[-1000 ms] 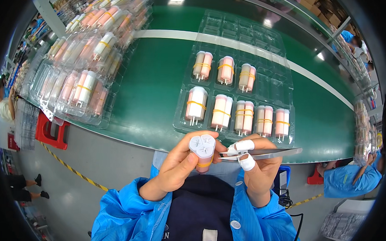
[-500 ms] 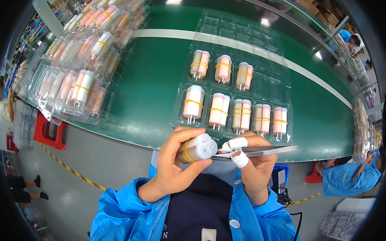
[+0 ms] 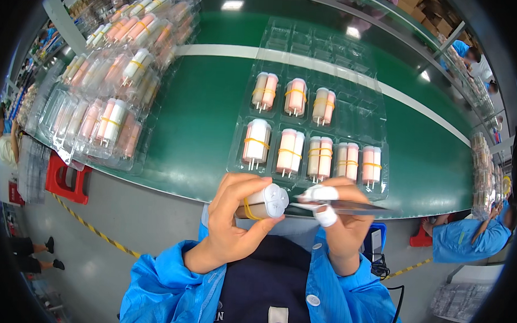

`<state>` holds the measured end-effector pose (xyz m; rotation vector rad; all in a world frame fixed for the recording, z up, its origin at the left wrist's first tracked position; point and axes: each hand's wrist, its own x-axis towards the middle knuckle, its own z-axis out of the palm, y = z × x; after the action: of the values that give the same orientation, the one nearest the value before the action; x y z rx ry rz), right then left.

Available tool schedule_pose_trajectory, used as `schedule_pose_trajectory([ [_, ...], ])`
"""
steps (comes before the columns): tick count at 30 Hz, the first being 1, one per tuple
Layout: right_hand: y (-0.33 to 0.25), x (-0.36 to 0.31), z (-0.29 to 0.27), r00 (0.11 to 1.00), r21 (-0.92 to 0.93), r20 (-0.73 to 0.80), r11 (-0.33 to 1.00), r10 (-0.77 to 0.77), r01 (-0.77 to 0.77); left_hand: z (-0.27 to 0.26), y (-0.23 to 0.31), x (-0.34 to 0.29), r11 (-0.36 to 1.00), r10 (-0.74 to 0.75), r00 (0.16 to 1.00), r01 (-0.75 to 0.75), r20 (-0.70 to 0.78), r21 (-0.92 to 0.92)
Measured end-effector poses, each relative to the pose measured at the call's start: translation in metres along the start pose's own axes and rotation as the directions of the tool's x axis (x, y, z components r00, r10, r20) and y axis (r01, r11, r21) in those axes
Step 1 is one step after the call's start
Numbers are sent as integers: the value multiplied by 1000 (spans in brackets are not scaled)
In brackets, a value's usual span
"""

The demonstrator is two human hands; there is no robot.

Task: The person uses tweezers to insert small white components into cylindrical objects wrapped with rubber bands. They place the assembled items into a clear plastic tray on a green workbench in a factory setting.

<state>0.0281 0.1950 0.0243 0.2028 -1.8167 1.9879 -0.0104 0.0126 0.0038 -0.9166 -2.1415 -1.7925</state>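
My left hand is closed round a bundle of white and pinkish-grey tubes, bound with a yellow rubber band. The pale round caps at the bundle's end face right. Metal tweezers are pinched in my right hand, whose thumb and a finger wear white coverings. Their tips, blurred by motion, point at the capped end from just beside it; whether they touch it I cannot tell. Beyond my hands, a clear plastic tray holds several similar banded bundles with white prongs toward me.
Clear trays full of banded tubes are stacked at the left of the green work surface. A red stool stands on the floor at left. At far right, a person in blue is beside more stacked trays.
The tweezers and my right hand have shifted slightly right, away from the capped end, and the tweezers are now blurred. My left hand still holds the bundle, its end turned a little.
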Motion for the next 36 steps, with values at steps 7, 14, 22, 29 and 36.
schedule_pose_trajectory([
  [7,3,23,-82,831,-246,-400,918,-387,310,-12,17,40,984,75,997,-77,17,158],
  [14,30,13,-120,779,-89,-604,986,-169,144,34,13,143,961,133,937,-202,322,190],
  [22,35,8,-119,817,-53,-554,987,-158,155,124,-37,186,779,104,927,-301,360,551],
  [29,34,2,-124,817,-64,-559,990,-141,128,141,-40,187,594,115,957,-281,266,754],
  [36,32,4,-122,837,-36,-534,993,-117,116,107,-8,155,595,122,897,-409,425,691],
])
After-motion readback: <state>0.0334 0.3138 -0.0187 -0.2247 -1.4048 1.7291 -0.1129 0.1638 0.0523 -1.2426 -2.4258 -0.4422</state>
